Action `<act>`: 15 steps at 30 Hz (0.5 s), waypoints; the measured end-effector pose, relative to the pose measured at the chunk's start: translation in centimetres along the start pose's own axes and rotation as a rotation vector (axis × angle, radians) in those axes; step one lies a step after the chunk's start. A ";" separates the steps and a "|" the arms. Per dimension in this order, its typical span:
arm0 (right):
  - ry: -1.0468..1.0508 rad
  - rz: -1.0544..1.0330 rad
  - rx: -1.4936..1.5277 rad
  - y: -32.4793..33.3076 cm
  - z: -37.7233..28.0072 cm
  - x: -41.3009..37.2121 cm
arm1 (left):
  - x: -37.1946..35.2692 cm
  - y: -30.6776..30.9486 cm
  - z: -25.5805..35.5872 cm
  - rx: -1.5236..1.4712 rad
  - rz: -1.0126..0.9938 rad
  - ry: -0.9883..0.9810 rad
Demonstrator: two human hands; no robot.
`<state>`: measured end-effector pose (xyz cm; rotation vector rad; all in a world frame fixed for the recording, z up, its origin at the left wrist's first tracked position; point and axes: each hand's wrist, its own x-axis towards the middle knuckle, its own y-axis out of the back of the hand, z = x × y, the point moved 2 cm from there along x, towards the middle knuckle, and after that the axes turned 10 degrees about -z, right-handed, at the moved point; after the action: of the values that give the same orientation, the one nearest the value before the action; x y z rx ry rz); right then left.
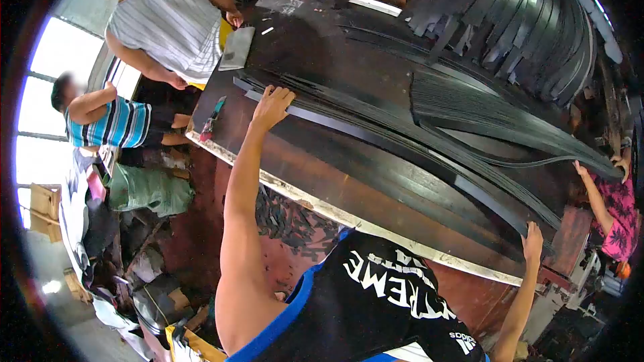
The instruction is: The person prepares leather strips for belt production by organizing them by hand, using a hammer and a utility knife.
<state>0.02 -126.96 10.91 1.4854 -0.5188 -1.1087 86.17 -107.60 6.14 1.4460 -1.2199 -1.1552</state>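
Note:
Long, thin black strips (pixel 376 135) lie in a bundle lengthwise across the dark tabletop (pixel 335 167). My left hand (pixel 272 106) is closed over the strips near their left end, its fingers curled across them. Far to the right, my right hand (pixel 532 241) is closed at the other end of the front strip (pixel 486 202), which looks flat and slightly shiny. Part of the strip under each hand is hidden by the fingers. Behind this bundle rests a thicker stack of strips (pixel 469 110), fanned at its left end.
A utility knife (pixel 213 118) and a grey flat block (pixel 237 48) lie on the table's left. A large pile of black strips (pixel 503 13) rises at the back right. Two people stand at the left; a co-worker's hands (pixel 622 166) touch the stack at right. Scraps (pixel 285 218) lie below the edge.

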 end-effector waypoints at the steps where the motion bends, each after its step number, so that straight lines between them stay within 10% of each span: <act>1: -0.010 -0.006 0.002 -0.8 0.4 0.6 | 0.7 -1.0 0.2 -0.021 -0.012 -0.011; 15: -0.051 -0.089 0.073 -4.0 -0.2 3.0 | 2.1 0.6 3.1 -0.341 -0.214 0.006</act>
<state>0.48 -128.31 6.18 1.5596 -0.5377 -1.2105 83.21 -109.94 6.03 1.3377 -0.8269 -1.4245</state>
